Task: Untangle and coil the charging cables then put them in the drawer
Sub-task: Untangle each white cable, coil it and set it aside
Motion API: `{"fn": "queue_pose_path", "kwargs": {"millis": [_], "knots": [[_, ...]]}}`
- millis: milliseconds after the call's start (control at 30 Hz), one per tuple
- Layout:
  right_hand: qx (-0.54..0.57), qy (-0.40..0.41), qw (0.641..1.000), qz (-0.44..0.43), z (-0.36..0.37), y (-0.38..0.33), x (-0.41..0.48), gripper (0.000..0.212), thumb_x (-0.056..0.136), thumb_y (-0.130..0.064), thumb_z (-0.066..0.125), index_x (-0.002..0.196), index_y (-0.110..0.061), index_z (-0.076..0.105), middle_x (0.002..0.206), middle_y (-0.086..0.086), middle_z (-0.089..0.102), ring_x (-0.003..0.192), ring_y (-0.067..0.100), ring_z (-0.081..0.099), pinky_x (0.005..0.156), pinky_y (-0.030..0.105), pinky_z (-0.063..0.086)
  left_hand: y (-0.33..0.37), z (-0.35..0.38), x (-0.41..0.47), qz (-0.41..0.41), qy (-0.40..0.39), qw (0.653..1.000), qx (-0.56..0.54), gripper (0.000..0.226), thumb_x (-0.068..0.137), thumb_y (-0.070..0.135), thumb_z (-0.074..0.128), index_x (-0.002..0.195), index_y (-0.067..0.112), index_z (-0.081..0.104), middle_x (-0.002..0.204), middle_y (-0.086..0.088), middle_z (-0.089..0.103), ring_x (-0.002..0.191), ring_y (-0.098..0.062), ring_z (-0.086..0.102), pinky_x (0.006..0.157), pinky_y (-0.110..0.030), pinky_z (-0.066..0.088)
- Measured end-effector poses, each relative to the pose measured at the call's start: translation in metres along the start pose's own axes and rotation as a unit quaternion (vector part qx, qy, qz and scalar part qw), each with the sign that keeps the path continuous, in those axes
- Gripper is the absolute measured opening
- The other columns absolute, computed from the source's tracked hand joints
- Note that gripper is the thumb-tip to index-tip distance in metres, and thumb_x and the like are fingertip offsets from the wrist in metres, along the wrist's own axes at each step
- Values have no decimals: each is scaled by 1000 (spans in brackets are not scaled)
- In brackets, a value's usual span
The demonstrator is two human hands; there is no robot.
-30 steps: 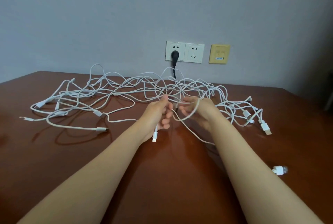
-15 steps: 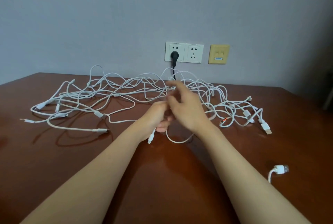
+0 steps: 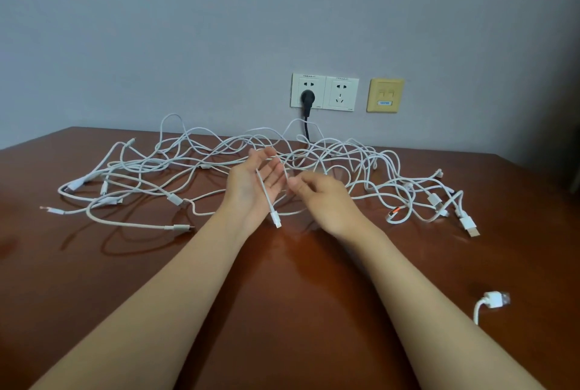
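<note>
A big tangle of white charging cables (image 3: 370,167) sprawls across the far half of the brown table (image 3: 282,295). My left hand (image 3: 251,185) is held palm up above the table with its fingers spread. One white cable (image 3: 266,195) lies across that palm, and its small connector (image 3: 276,221) hangs below the wrist. Just to the right, my right hand (image 3: 320,198) has its fingers curled and its fingertips pinch a strand of the same cable next to the left fingers. No drawer is in view.
A loose white USB plug (image 3: 496,300) lies near the table's right front. On the wall behind are a double socket (image 3: 340,95) with a black plug (image 3: 307,98), its cord dropping behind the table, and a yellow wall plate (image 3: 384,95).
My left hand has turned palm up and opened, with the cable now lying across it. My right hand has swung from over the left hand back to the right.
</note>
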State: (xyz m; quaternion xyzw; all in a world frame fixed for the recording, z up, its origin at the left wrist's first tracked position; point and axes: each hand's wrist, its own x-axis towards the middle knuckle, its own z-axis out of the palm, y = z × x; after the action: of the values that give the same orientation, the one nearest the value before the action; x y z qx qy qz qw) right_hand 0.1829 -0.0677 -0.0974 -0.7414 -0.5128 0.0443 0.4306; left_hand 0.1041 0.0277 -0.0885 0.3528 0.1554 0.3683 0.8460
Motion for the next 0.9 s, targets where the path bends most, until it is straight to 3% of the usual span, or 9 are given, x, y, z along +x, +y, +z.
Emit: {"fn": "queue_pose_path", "kwargs": {"millis": [133, 233, 333, 500, 600, 667, 767, 833, 900], "knots": [[-29, -38, 999, -7, 8, 4, 0, 20, 93, -24, 52, 86, -10, 64, 73, 3, 64, 72, 18, 55, 72, 31, 41, 1, 3, -1, -9, 12, 999, -31, 38, 101, 34, 31, 82, 12, 56, 90, -11, 53, 92, -22, 54, 78, -33, 46], [-16, -44, 999, -10, 11, 2, 1, 19, 92, -24, 53, 84, -10, 63, 72, 6, 63, 70, 22, 54, 71, 32, 42, 3, -2, 0, -5, -14, 999, -43, 35, 100, 36, 32, 91, 17, 60, 84, -5, 59, 72, -14, 60, 67, -30, 50], [-5, -70, 997, -6, 10, -2, 3, 24, 91, -18, 54, 69, -23, 61, 82, 13, 68, 79, 27, 58, 76, 31, 44, 5, -6, 1, -12, -31, 999, -11, 39, 101, 39, 26, 100, 22, 62, 84, 2, 62, 54, -6, 57, 60, -23, 47], [38, -108, 992, 45, 10, -7, -2, 35, 86, -12, 48, 52, -20, 49, 44, -10, 49, 54, 12, 42, 59, 27, 36, 3, -7, 1, -35, -72, 997, -6, 44, 102, 33, 25, 99, 11, 62, 85, -2, 67, 58, -10, 65, 58, -19, 55], [32, -103, 994, 29, 11, -12, -3, 35, 93, -28, 47, 60, -18, 45, 58, -7, 47, 64, 14, 43, 65, 31, 36, 4, -4, 0, -8, -93, 995, 17, 42, 102, 35, 24, 100, 13, 60, 85, 0, 72, 73, -9, 68, 76, -24, 52], [7, -112, 994, 11, 12, -12, -3, 36, 94, -36, 49, 61, -22, 45, 64, -7, 46, 71, 16, 46, 72, 32, 39, 5, -3, -2, 3, -85, 996, 35, 41, 101, 37, 23, 106, 15, 57, 96, 0, 68, 85, -9, 64, 83, -25, 47], [17, -120, 993, 10, 16, -14, -3, 34, 96, -31, 48, 66, -14, 51, 70, 0, 53, 81, 30, 56, 84, 43, 48, 4, -2, -3, -11, -52, 995, 79, 44, 99, 44, 21, 103, 14, 54, 111, -4, 61, 88, -10, 60, 76, -26, 48], [51, -99, 994, 24, 18, -14, -1, 29, 97, -30, 46, 83, -10, 60, 83, 6, 59, 87, 31, 58, 88, 47, 48, 2, 2, -4, -43, -32, 995, 81, 53, 98, 50, 19, 80, 12, 51, 97, -4, 68, 81, -13, 61, 66, -27, 48], [72, -77, 994, 24, 17, -15, 0, 27, 98, -29, 43, 96, -11, 63, 90, 7, 58, 90, 24, 55, 92, 40, 46, 0, 5, -5, -70, -39, 993, 85, 56, 96, 54, 14, 79, 11, 44, 72, -3, 72, 76, -16, 63, 65, -30, 46]]}}
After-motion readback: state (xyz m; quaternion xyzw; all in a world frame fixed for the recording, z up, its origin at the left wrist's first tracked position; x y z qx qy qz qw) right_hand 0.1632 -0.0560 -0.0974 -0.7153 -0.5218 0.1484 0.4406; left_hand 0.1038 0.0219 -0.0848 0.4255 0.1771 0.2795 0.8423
